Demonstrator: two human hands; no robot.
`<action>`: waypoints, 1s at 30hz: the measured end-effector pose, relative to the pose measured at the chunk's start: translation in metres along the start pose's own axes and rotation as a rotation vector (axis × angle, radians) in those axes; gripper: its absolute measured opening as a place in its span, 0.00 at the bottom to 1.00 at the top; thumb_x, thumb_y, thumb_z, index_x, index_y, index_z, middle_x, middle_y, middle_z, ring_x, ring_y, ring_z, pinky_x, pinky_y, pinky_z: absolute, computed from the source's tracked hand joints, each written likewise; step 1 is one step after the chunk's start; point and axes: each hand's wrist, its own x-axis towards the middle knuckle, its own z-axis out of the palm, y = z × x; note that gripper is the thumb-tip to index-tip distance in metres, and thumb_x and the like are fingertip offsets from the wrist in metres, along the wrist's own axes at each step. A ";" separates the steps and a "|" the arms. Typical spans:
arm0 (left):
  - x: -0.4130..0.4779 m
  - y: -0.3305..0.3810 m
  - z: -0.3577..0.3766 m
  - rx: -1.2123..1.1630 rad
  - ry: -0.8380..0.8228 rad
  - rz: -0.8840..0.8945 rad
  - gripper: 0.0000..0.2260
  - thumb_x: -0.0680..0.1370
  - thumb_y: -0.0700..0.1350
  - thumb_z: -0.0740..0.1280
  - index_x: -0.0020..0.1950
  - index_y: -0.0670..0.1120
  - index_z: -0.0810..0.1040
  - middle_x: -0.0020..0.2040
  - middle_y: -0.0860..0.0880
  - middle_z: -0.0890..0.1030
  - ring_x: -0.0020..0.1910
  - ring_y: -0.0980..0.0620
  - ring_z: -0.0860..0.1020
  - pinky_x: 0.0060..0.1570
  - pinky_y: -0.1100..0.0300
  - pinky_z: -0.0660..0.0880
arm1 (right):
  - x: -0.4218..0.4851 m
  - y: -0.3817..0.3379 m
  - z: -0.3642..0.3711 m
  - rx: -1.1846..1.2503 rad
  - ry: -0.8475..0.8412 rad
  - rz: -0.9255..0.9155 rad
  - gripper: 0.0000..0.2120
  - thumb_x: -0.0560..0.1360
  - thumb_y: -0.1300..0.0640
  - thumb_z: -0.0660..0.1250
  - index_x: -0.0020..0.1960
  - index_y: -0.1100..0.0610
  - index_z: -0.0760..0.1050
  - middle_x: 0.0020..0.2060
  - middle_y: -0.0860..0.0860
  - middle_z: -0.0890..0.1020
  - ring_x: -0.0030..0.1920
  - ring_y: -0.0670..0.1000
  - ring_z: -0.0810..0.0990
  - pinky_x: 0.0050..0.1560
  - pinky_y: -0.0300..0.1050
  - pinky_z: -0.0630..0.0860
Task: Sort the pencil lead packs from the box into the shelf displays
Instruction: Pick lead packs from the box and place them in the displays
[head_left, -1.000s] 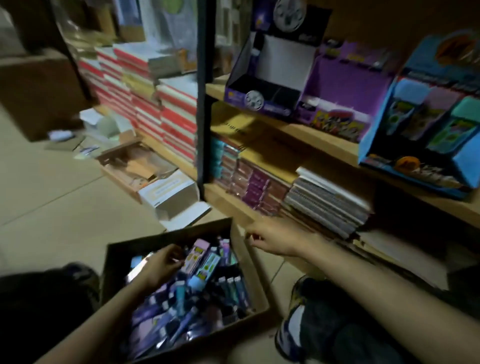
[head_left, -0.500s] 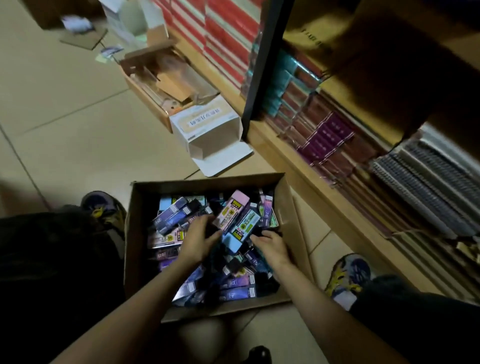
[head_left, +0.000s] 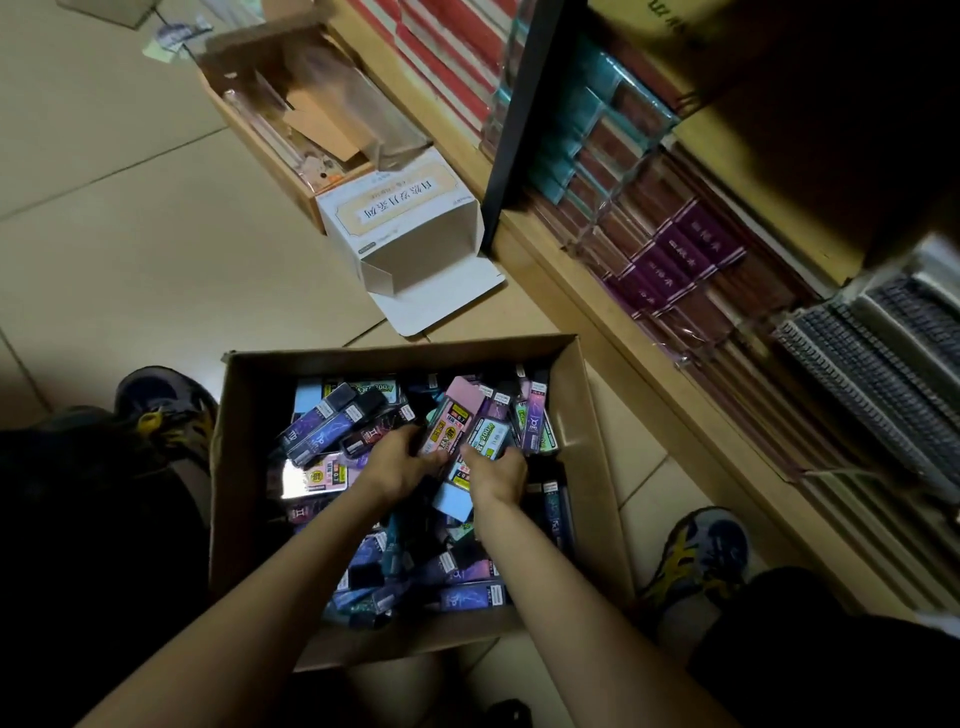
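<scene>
A brown cardboard box (head_left: 582, 415) sits on the floor between my feet, full of several pencil lead packs in purple, blue, pink and black. Both hands are inside it. My left hand (head_left: 397, 462) grips the lower end of a pink pack (head_left: 451, 415) that stands tilted up. My right hand (head_left: 496, 475) curls around a light blue pack (head_left: 470, 467) right beside the pink one. The fingertips of both hands are hidden by the packs. The shelf displays are out of view.
A wooden shelf (head_left: 597, 306) runs along the right with stacked notebooks and wrapped packs. An open white carton (head_left: 410, 228) and a wooden tray of scraps (head_left: 291, 114) lie on the tiled floor beyond the box. My shoes (head_left: 696, 561) flank the box.
The view has dropped from the shelf displays to the box. My right hand came off the shelf edge into the box, and both hands closed on the pink and blue packs.
</scene>
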 end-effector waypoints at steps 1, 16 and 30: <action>-0.002 -0.002 -0.002 -0.016 0.001 -0.010 0.14 0.76 0.40 0.69 0.60 0.37 0.74 0.56 0.39 0.80 0.50 0.43 0.79 0.51 0.52 0.75 | 0.001 0.001 0.001 0.007 -0.010 0.001 0.23 0.72 0.56 0.72 0.62 0.65 0.71 0.60 0.61 0.76 0.60 0.61 0.76 0.61 0.56 0.73; -0.028 -0.006 -0.018 -0.507 0.063 -0.110 0.20 0.78 0.43 0.65 0.69 0.41 0.67 0.60 0.43 0.78 0.45 0.52 0.79 0.38 0.59 0.75 | -0.016 0.013 -0.047 0.221 -0.212 0.049 0.09 0.77 0.63 0.65 0.56 0.61 0.71 0.42 0.55 0.79 0.36 0.52 0.77 0.33 0.42 0.72; -0.076 0.081 0.008 -0.717 -0.084 0.027 0.13 0.79 0.41 0.62 0.63 0.42 0.69 0.54 0.40 0.80 0.48 0.44 0.80 0.45 0.48 0.78 | -0.094 -0.052 -0.127 0.209 -0.583 -0.367 0.12 0.74 0.68 0.66 0.57 0.59 0.74 0.48 0.57 0.83 0.43 0.53 0.82 0.44 0.47 0.80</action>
